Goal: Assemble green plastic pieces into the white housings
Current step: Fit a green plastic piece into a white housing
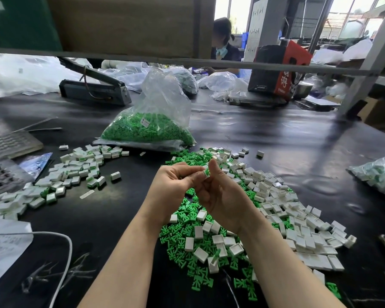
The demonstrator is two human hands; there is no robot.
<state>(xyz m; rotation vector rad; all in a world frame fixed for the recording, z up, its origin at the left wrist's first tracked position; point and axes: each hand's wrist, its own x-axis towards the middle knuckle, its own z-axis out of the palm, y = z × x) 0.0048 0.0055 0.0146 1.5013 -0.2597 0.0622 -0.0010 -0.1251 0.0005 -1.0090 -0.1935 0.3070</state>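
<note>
Pinching a small white plastic housing with a green plastic piece (206, 172) in it, the right hand (222, 196) and left hand (176, 183) meet fingertip to fingertip above the black bench (276, 134). Both grips are curled on it. Loose green pieces (187, 238) and white housings (298, 223) lie heaped beneath and right; finished ones (71, 172) lie left.

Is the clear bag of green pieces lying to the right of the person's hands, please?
No, the bag of green pieces stands beyond the hands, slightly left of the left hand and right hand.
</note>
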